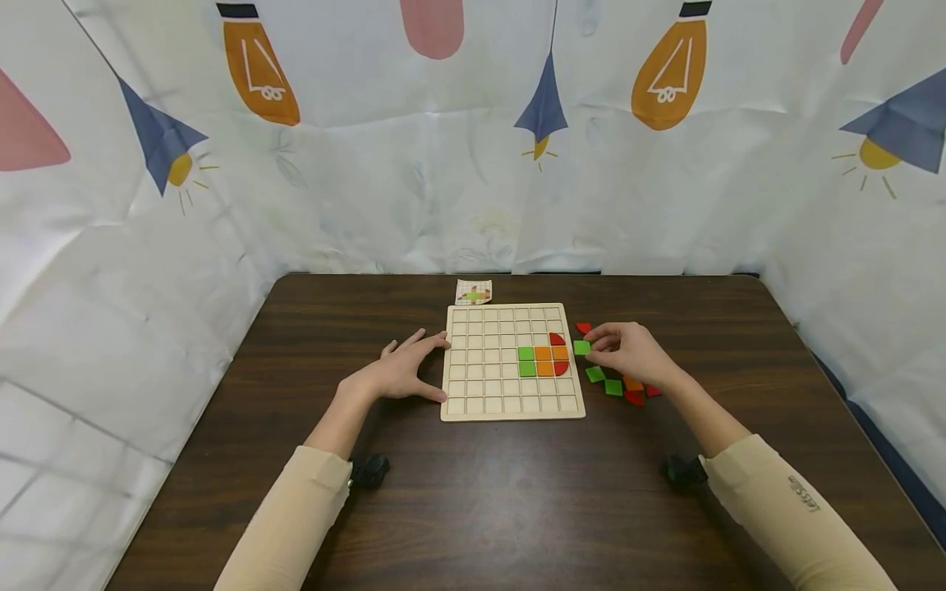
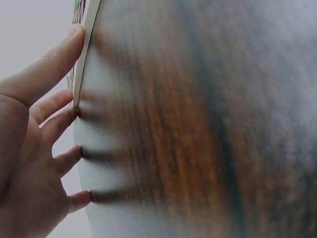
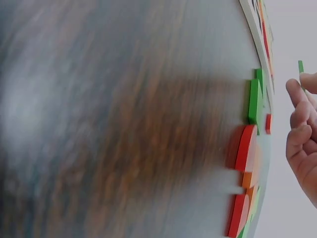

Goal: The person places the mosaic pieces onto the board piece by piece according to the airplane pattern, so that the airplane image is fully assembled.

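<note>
Between the thumb and fingertips of my right hand (image 1: pixel 626 348) is a green square tile (image 1: pixel 581 348), held just off the right edge of the wooden grid board (image 1: pixel 480 406). The right wrist view shows that pinched green tile (image 3: pixel 300 66) raised above the table. My left hand (image 1: pixel 395 371) has its fingers spread and touches the board's left edge with thumb and fingertips. On the board's right side sit green squares (image 1: pixel 526 361), orange squares (image 1: pixel 544 361) and two red quarter-round tiles (image 1: pixel 557 339).
Loose green tiles (image 1: pixel 613 387), a red piece (image 1: pixel 634 398) and an orange piece (image 1: pixel 631 383) lie right of the board, below my right hand. Another red piece (image 1: pixel 584 327) is by its fingertips. A small pattern card (image 1: pixel 474 292) lies behind the board on the dark table (image 1: pixel 502 484).
</note>
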A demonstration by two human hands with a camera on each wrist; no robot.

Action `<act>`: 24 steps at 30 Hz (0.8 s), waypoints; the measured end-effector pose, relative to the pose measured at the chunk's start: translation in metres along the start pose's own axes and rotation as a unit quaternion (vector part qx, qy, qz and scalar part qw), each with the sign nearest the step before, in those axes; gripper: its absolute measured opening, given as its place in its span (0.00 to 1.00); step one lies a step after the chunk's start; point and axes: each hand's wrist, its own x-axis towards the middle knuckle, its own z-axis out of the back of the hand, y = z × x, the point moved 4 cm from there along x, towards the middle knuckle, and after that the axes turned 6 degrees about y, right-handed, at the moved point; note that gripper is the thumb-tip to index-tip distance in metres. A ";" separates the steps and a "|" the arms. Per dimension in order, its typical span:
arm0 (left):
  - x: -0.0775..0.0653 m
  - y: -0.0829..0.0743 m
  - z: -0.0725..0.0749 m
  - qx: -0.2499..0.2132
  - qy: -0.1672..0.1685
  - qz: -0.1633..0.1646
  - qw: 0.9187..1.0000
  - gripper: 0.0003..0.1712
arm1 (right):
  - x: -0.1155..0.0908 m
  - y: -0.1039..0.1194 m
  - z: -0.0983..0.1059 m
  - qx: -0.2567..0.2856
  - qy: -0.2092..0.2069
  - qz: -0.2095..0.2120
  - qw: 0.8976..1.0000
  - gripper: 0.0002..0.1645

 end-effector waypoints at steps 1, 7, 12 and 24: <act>0.000 0.000 0.000 0.000 0.000 -0.001 1.000 0.52 | 0.001 0.001 -0.001 0.001 0.001 0.004 1.000 0.18; -0.001 -0.002 0.000 -0.002 0.001 -0.002 1.000 0.52 | 0.005 0.006 -0.007 0.009 0.006 0.010 1.000 0.18; -0.001 -0.001 0.000 -0.002 0.000 0.000 1.000 0.52 | 0.007 0.013 -0.014 0.014 0.020 0.014 1.000 0.17; -0.003 -0.004 0.000 -0.005 -0.001 -0.004 1.000 0.52 | 0.019 0.026 -0.028 -0.014 0.040 0.029 0.999 0.15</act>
